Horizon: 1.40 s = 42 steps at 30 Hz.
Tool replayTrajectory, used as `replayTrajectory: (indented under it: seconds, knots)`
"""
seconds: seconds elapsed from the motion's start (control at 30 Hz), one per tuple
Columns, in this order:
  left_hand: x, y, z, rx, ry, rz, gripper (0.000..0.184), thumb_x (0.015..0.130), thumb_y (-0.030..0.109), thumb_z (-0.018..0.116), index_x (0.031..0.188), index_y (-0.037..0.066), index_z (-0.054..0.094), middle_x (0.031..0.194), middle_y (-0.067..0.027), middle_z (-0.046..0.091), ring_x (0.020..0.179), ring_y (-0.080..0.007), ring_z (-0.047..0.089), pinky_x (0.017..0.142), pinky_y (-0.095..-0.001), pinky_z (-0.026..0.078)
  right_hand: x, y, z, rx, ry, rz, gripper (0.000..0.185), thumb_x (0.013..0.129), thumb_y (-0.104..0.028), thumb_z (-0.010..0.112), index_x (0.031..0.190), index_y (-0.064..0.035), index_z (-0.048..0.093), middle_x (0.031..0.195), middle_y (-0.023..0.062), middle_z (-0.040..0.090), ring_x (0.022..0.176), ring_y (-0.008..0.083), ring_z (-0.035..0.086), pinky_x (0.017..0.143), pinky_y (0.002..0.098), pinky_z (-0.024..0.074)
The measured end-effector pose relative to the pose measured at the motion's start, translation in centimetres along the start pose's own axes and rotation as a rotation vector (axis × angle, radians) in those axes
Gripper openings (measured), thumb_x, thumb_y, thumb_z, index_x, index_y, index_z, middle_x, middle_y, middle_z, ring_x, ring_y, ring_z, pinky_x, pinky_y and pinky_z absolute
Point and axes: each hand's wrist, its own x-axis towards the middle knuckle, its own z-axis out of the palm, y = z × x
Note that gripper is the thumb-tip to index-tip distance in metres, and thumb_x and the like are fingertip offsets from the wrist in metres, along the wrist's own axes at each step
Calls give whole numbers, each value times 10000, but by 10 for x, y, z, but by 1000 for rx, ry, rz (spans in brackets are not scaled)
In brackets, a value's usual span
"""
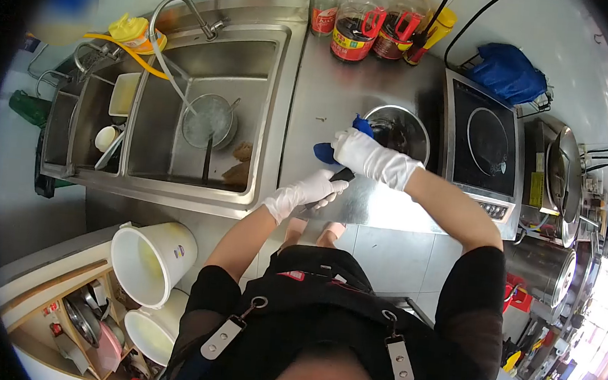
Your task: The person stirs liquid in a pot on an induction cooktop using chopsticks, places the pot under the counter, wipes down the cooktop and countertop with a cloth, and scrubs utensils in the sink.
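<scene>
1. Here, the blue cloth (323,153) is looking soft, limp and light, so it is probably folding easily without breaking; its bunched middle is likely offering the best hold.
2. The dark-handled tool (346,174) is looking stiff and is probably weighing little; its handle is likely giving the safest hold, though a damp glove could be slipping on it. The left hand is partly covering it, so I cannot tell its kind.
3. The white-gloved right hand (359,151) is clenching the cloth, with blue showing above and to the left of the fist.
4. The white-gloved left hand (311,190) is curling around the tool, just below and left of the right hand.
5. Both things are being held over the steel counter (326,84), between the sink (275,116) and the cooktop (490,144).
</scene>
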Motion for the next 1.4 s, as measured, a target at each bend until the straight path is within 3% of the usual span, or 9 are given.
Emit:
replayTrajectory:
  seconds: [0.2,0.47,0.57,0.63,0.77,0.87,1.0,1.23,1.4]
  knots:
    - [7,-11,-3,17,-22,48,268,924,283,567,843,30,539,555,1,487,383,-84,431,345,-247,337,-48,-38,-6,108,258,205,64,693,-162,558,734,-116,571,803,26,517,802,181,523,662,299,420]
    - [-1,-2,4,53,-13,46,274,940,276,544,856,15,539,538,11,479,372,-74,404,354,-237,335,-121,-77,0,139,231,346,100,675,-126,559,769,-93,570,818,48,527,795,198,546,704,313,461]
    - [0,-2,1,93,-32,50,281,943,281,540,858,12,536,548,15,477,386,-74,410,366,-234,342,-161,-93,-10,341,176,469,238,700,-85,563,928,-55,627,934,60,589,871,250,567,768,361,489]
    - [-1,-1,1,98,-36,55,283,943,283,538,860,12,536,553,15,477,392,-76,417,368,-236,345,-186,-113,10,375,348,598,324,684,-39,598,1007,-49,619,972,83,596,891,275,566,771,361,488]
    - [-4,-2,5,58,-20,70,280,939,287,552,860,19,532,572,14,483,398,-78,420,369,-237,342,-212,-150,-1,636,578,966,337,663,52,620,991,-23,612,1005,122,602,952,327,567,831,382,478]
    - [-5,-5,9,-16,10,69,263,942,278,552,865,27,530,579,19,480,403,-74,417,366,-233,337,-230,-166,-22,611,736,1355,319,694,51,642,1004,-13,605,1022,148,603,972,341,578,859,377,471]
    - [-31,3,12,-33,73,86,251,949,272,540,870,34,525,581,26,476,409,-66,414,364,-229,333,-248,-150,-29,300,970,1594,298,748,-5,666,1040,-8,612,1052,179,599,975,346,584,873,381,469]
    - [-66,25,17,14,136,88,260,957,278,522,856,39,537,561,12,486,385,-82,432,351,-236,343,-215,-95,75,182,836,1524,599,719,-36,665,1295,-98,512,1341,205,448,1240,397,424,1068,464,318]
    - [-69,31,32,7,228,85,258,972,272,489,877,35,521,561,-2,466,382,-101,421,352,-256,346,-249,-77,105,188,946,1519,592,736,31,593,1305,-107,504,1336,212,455,1233,414,429,1054,469,335]
